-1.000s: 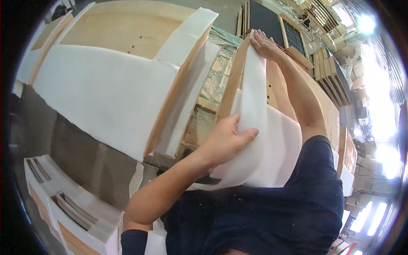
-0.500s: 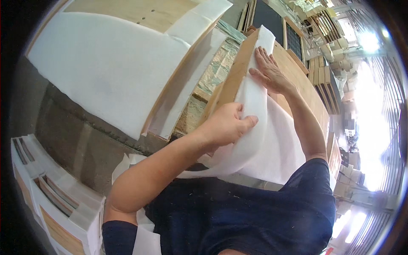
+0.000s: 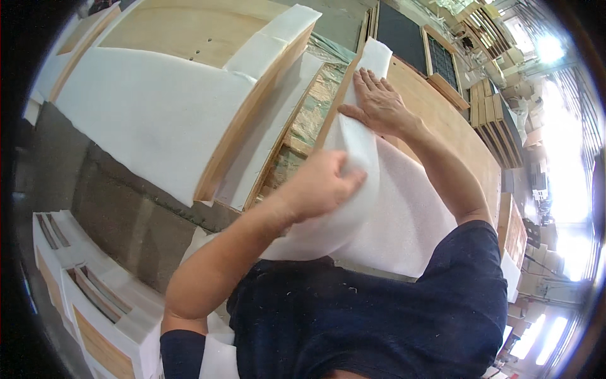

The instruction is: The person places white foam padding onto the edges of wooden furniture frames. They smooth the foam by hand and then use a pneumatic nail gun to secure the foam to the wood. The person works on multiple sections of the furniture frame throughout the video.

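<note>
A white foam sheet (image 3: pixel 404 199) hangs over the near end of a wooden frame (image 3: pixel 435 104), and a strip of it runs along the frame's left edge. On that strip my right hand (image 3: pixel 380 106) lies flat, fingers stretched toward the far end and thumb out to the left. Nearer to me, my left hand (image 3: pixel 325 183) is closed on the loose part of the foam sheet, a little blurred by motion. Its fingertips are partly hidden. The foam bends in a curve below this hand, close to my dark shirt.
To the left stands a large foam-covered wooden piece (image 3: pixel 158 101). Between it and the frame is a plastic-covered wooden base (image 3: pixel 315 107). A white foam-wrapped piece with slots (image 3: pixel 95 284) sits at lower left. Dark panels (image 3: pixel 401 35) and stacked boards (image 3: pixel 495 123) stand beyond.
Both hands have shifted slightly left in the picture, as has the foam strip; the view itself has also turned a little. My right hand stays flat, my left stays closed on the foam.
</note>
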A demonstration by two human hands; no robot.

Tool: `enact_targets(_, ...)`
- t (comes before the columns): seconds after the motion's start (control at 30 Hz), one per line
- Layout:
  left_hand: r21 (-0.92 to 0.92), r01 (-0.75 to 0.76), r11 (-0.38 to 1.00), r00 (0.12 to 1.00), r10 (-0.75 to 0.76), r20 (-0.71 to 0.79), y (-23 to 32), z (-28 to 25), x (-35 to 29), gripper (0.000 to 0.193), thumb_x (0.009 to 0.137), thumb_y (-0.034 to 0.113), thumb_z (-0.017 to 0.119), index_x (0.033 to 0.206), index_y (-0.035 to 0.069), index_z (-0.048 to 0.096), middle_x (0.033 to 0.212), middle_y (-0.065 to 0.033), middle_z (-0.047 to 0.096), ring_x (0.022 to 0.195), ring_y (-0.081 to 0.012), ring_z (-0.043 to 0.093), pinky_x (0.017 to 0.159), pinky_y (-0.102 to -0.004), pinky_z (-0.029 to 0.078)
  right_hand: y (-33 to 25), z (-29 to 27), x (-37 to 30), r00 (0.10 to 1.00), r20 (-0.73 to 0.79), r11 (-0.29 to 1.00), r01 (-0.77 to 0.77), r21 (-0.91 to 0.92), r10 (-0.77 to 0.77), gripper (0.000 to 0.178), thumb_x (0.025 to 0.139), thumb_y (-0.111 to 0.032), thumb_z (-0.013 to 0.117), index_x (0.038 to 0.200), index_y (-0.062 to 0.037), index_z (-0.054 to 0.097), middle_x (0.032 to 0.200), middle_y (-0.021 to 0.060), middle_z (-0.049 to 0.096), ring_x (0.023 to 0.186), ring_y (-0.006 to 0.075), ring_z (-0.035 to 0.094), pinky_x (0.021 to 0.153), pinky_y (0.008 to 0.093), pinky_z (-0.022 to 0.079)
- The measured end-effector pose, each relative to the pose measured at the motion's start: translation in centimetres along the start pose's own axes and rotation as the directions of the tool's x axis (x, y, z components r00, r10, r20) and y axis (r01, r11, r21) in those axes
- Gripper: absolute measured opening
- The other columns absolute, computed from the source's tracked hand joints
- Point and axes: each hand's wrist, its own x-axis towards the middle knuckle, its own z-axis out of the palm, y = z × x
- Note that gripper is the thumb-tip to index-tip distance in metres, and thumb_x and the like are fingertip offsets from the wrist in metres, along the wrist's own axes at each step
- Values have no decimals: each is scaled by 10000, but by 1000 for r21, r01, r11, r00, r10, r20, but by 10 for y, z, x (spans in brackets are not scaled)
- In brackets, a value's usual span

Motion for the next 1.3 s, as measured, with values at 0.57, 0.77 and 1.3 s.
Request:
enact_targets(0.57,-51,-57,997,985,65,160,-7,90,-137,284,900,189,600,1089,-22,606,924,-47,646,812,-113,586,726,-285,485,8,-31,-238,975,-134,79,150,985,-178,771,915,-584,440,1338,60,415,1197,242,559,1060,254,577,903,375,483)
enact_targets(0.77,-148,-92,985,920,141,365,-10,174,-137,310,888,121,624,1146,-42,565,1015,-48,632,901,-101,579,805,-262,468,-5,-61,-376,948,-104,69,87,994,300,317,861,-227,677,1030,37,634,754,80,661,606,118,619,536,237,524)
enact_targets(1.3,-81,-66,994,992,74,98,7,429,-62,366,852,220,668,1116,-17,579,927,-27,627,791,-90,578,690,-250,468,338,-48,-463,813,-365,165,326,931,454,225,850,-204,689,905,13,686,644,19,606,501,65,516,424,225,387)
